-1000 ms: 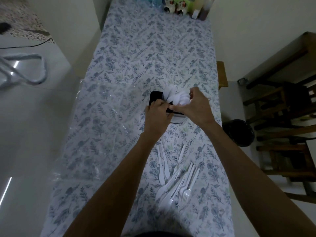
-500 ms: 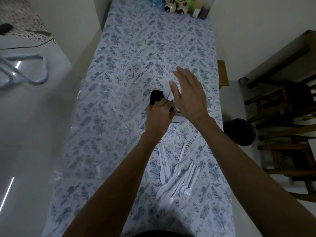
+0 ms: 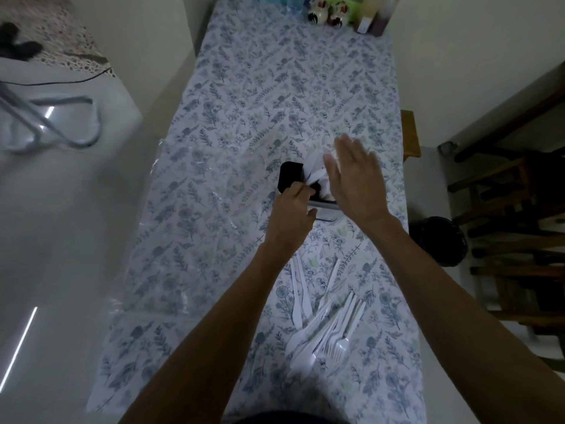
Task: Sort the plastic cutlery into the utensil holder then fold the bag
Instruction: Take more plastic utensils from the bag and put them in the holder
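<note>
Mid-frame, the right hand (image 3: 354, 182) has let go, its grip now spread flat above white cutlery in the black utensil holder (image 3: 290, 175); the left hand (image 3: 290, 218) steadies the holder's rim. More forks (image 3: 333, 338) wait lower down on the tabletop (image 3: 275, 87).

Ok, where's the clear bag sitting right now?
In the head view, the clear bag lies flat on the left side of the floral tablecloth, left of the black utensil holder and the left hand.

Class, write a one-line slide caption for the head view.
Left hand steadies the black holder; open right hand hovers above it, loose cutlery nearer.
</note>
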`<action>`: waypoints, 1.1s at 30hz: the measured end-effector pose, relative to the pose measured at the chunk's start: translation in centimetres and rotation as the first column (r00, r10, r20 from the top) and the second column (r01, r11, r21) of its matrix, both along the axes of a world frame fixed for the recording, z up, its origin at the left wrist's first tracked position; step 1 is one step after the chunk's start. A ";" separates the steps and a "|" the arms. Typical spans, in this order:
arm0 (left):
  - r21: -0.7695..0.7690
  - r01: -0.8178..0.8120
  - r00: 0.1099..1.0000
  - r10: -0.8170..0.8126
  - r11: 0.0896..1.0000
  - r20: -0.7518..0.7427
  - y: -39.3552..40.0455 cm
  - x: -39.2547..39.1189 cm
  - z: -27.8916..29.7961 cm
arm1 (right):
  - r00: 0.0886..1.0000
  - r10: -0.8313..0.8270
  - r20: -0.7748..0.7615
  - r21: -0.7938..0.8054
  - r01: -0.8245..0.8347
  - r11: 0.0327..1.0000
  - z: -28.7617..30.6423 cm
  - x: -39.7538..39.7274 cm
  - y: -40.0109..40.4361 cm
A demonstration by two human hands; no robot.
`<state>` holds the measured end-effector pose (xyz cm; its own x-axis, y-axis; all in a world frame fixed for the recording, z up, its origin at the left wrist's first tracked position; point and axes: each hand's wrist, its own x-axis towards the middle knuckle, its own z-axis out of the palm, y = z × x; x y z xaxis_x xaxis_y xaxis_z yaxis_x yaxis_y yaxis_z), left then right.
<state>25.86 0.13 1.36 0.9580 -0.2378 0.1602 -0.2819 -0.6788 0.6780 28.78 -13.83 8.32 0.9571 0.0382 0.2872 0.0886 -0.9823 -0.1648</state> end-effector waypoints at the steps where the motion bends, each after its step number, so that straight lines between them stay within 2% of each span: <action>1: -0.003 0.000 1.000 0.000 1.000 -0.002 0.0 -0.1 0.0 | 0.996 -0.074 0.054 0.011 0.073 0.997 0.5 0.4 0.4; 3: -0.009 0.001 1.000 -0.001 1.000 -0.002 0.0 -0.2 0.0 | 0.980 -0.160 0.117 0.008 0.161 0.987 0.6 1.2 1.2; 5: -0.026 0.005 1.000 -0.005 1.000 -0.004 0.0 -0.4 0.1 | 0.994 -0.110 0.001 -0.030 0.110 0.993 -0.6 1.0 1.8; 7: -0.046 0.011 1.000 -0.012 0.999 -0.010 0.1 -0.4 0.2 | 0.987 -0.095 -0.126 0.015 0.098 0.995 -2.5 0.3 1.9; 10: -0.050 0.027 1.000 -0.028 0.998 -0.013 0.4 -0.4 0.2 | 0.988 -0.133 -0.084 0.056 0.137 0.989 -3.4 0.2 1.4; 14: -0.062 0.038 0.999 -0.040 0.997 -0.024 0.6 -0.6 0.1 | 0.985 -0.146 -0.088 -0.093 0.138 0.986 -4.2 0.2 0.8; 16: -0.063 0.049 0.998 -0.051 0.997 -0.027 0.6 -0.7 0.1 | 0.987 -0.111 -0.120 -0.092 0.100 0.991 -4.4 0.0 0.7; 17: -0.059 0.057 0.998 -0.058 0.997 -0.024 0.7 -0.7 0.1 | 0.988 -0.094 -0.120 -0.054 0.088 0.995 -4.1 -0.1 0.6; 19: -0.040 0.066 0.998 -0.066 0.997 -0.009 0.9 -1.1 0.2 | 0.993 -0.072 -0.088 0.137 0.084 0.987 -3.1 -0.5 0.3; 22: -0.009 0.046 0.999 -0.046 0.999 0.021 1.4 -2.4 0.3 | 0.990 -0.139 0.008 0.456 0.120 0.882 -1.4 -3.0 -1.1; 24: -0.016 0.026 1.000 -0.026 1.000 -0.006 1.7 -3.7 0.3 | 0.983 -0.184 -0.001 0.517 0.158 0.841 -1.7 -5.8 -2.2; 26: -0.036 0.025 0.997 -0.028 0.999 -0.066 1.8 -5.7 0.1 | 0.982 -0.170 -0.085 0.504 0.190 0.843 -2.9 -9.6 -3.6; 28: -0.033 0.018 0.991 -0.022 0.999 -0.135 1.9 -7.9 -0.6 | 0.949 -0.138 -0.284 0.454 0.260 0.852 -5.0 -13.8 -5.3; 30: 0.003 0.029 0.977 -0.028 1.000 -0.212 2.0 -10.4 -1.4 | 0.851 -0.111 -0.513 0.366 0.334 0.869 -7.3 -18.1 -6.8; 33: 0.041 0.058 0.941 -0.041 0.997 -0.336 1.8 -14.4 -2.4 | 0.694 -0.149 -0.705 0.246 0.436 0.866 -9.9 -24.0 -8.3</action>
<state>11.44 1.93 -1.00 0.9410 -0.2861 -0.1808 -0.0787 -0.7046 0.7052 4.80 -22.11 -1.57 0.8453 -0.2469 -0.4738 -0.4612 -0.7849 -0.4137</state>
